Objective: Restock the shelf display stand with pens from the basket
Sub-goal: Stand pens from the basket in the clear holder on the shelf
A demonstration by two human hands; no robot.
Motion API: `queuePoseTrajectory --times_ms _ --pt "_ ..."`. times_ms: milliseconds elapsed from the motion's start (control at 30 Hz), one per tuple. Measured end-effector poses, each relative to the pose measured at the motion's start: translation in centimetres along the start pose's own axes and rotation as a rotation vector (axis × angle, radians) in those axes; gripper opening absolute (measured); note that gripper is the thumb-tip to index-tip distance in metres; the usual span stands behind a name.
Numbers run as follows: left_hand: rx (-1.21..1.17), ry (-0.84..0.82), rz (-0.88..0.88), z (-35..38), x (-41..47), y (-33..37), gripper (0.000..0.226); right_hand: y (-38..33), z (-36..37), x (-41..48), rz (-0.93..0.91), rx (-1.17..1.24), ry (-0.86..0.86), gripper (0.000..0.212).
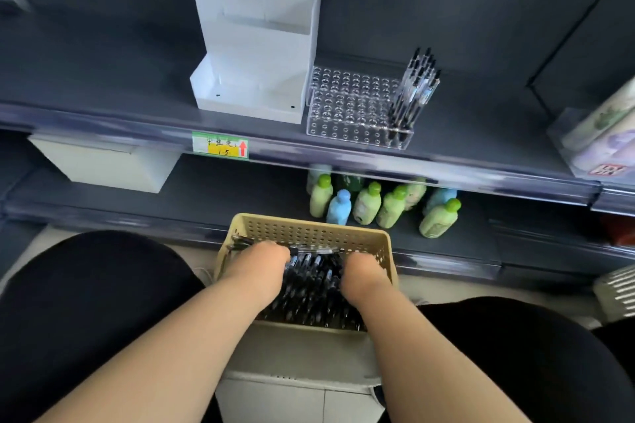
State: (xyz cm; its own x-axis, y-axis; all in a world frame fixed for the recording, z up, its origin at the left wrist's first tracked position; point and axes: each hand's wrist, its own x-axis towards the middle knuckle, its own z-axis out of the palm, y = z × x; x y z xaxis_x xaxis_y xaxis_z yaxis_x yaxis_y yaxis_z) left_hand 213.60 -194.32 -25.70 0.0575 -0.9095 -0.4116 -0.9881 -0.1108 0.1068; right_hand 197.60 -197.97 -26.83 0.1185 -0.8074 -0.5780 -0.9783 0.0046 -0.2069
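I see the dark upper shelf (103,86) carrying a white tiered holder (261,45) at its front edge. Just to the right of the holder, the clear display stand (347,106) also stands at that edge. Most of the stand's holes are bare, and a cluster of black pens (417,86) stands upright at its right end. Below, the beige basket (309,227) sits in front of the lower shelf's front edge, between the person's knees, with loose pens (309,288) heaped inside. My left hand (263,266) is down at the basket's left side and my right hand (362,276) at its right side, both among the pens. The fingers point away from me and are hidden, so I cannot tell whether either hand grips anything. Green and blue bottles (367,204) stand on the lower shelf behind the basket. A price label (220,145) is on the upper shelf's front edge.
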Motion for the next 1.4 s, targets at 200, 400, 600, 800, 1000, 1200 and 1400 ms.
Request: queuePoseTrajectory --times_ms 200,400,600,800,1000,1200,1400 --pt "-0.111 -0.115 -0.033 1.4 1.7 1.5 0.020 0.7 2.7 1.4 0.102 -0.016 0.026 0.040" --pt "-0.098 -0.181 -0.106 2.7 3.2 2.4 0.034 1.2 2.0 3.2 0.167 0.122 0.012 0.032" --pt "-0.108 -0.261 -0.217 2.8 4.1 2.9 0.036 1.4 1.4 3.8 0.156 0.202 -0.097 0.025" --pt "-0.102 -0.344 -0.217 1.9 3.4 2.5 0.028 1.9 0.0 2.8 0.069 0.289 -0.151 0.015" --pt "-0.498 -0.371 -0.290 1.3 1.4 1.2 0.006 2.4 -0.9 1.3 0.042 0.428 -0.169 0.028" --pt "-0.688 -0.342 -0.328 0.4 -0.7 0.3 0.017 2.7 -0.8 0.3 0.034 0.341 -0.083 0.027" --pt "-0.700 -0.314 -0.291 0.1 -2.6 0.0 0.028 1.4 1.2 0.0 0.045 0.026 0.134 0.028"
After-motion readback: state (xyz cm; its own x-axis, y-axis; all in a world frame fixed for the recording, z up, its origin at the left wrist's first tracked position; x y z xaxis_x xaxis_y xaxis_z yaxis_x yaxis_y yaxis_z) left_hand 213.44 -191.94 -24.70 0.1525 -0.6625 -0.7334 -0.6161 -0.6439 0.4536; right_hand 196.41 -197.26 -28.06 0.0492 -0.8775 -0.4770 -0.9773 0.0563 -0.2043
